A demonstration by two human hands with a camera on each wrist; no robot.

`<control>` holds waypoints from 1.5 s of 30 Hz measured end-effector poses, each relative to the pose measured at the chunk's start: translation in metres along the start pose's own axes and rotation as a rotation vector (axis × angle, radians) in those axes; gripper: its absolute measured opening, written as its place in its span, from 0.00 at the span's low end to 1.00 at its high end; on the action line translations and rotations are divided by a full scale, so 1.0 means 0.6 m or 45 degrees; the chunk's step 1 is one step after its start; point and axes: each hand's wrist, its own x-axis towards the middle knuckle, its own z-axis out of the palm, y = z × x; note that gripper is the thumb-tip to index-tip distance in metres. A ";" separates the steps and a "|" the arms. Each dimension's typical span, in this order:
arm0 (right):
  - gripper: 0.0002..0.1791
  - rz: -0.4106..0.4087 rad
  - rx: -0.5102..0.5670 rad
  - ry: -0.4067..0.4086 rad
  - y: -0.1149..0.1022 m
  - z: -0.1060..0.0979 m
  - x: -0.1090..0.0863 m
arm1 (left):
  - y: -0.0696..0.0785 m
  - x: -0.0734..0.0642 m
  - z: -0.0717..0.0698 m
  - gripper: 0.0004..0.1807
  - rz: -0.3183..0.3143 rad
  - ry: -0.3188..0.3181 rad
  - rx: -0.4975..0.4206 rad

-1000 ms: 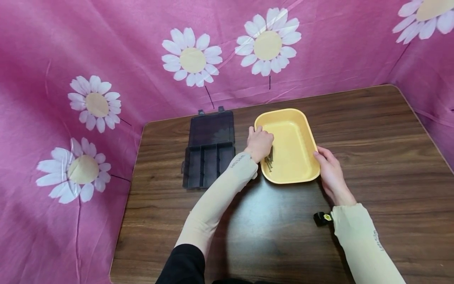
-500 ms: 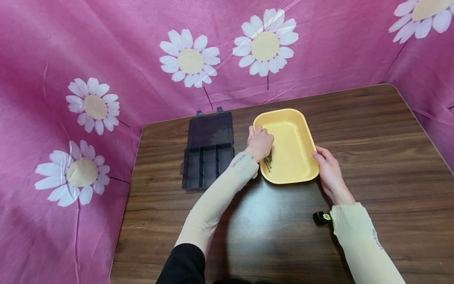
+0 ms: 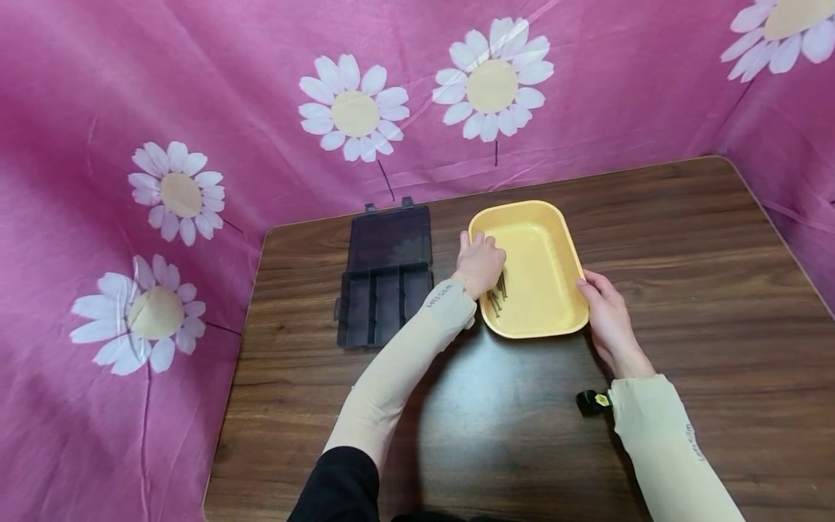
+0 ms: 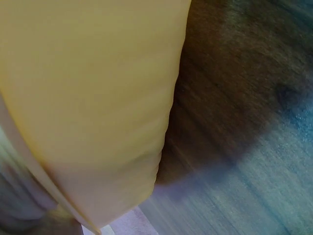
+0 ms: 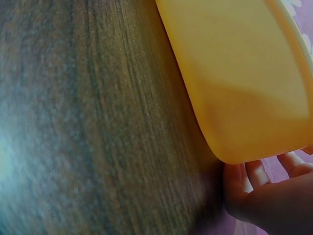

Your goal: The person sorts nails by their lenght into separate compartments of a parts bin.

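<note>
A yellow plastic tray [image 3: 538,290] with a raised rim stands on the table. Several long thin screws or nails [image 3: 494,303] lie along its left side, partly under my left hand [image 3: 480,264]. That hand reaches over the left rim with bent fingers; its fingertips are hidden, so I cannot tell what they hold. On the opposite side my right hand [image 3: 608,319] grips the tray, thumb at the rim and fingers against the outer wall. In the right wrist view these fingers [image 5: 257,174] show under the tray's corner. The left wrist view shows mostly the tray's outer wall [image 4: 93,98].
Left of the tray lies a dark compartment box [image 3: 372,304], its lid [image 3: 389,239] folded back. A small black device [image 3: 590,402] shows by my right cuff. Pink flowered cloth [image 3: 261,87] hangs behind the wooden table [image 3: 711,290].
Both hands and the tray stay nearly where they were. The left hand shifts very slightly over the screws or nails, whose visible ends have spread a little.
</note>
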 end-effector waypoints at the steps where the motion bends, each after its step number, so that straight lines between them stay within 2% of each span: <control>1: 0.27 0.004 -0.008 0.003 0.000 0.001 0.000 | -0.001 0.000 0.001 0.11 0.001 0.001 -0.002; 14: 0.29 0.018 0.081 -0.005 0.003 0.005 -0.003 | -0.008 -0.009 0.004 0.09 0.019 0.112 -0.025; 21: 0.26 0.033 0.102 0.004 0.003 0.006 -0.002 | -0.022 -0.016 0.012 0.04 0.027 0.236 -0.187; 25: 0.25 0.031 0.104 0.013 0.003 0.010 -0.002 | -0.028 -0.022 0.014 0.02 0.029 0.276 -0.309; 31: 0.24 0.035 0.135 0.037 0.002 0.020 -0.003 | -0.039 -0.033 0.013 0.03 0.029 0.381 -0.447; 35: 0.21 0.043 0.144 0.063 0.001 0.026 -0.004 | -0.049 -0.045 0.007 0.04 0.017 0.433 -0.589; 41: 0.20 0.057 0.159 0.083 -0.001 0.031 -0.004 | -0.070 -0.070 -0.007 0.03 -0.006 0.501 -0.885; 43: 0.21 0.064 0.157 0.076 -0.001 0.031 -0.004 | -0.079 -0.079 -0.012 0.03 -0.017 0.523 -1.014; 45: 0.22 0.070 0.147 0.066 -0.002 0.030 -0.003 | -0.088 -0.086 -0.014 0.03 -0.025 0.513 -1.212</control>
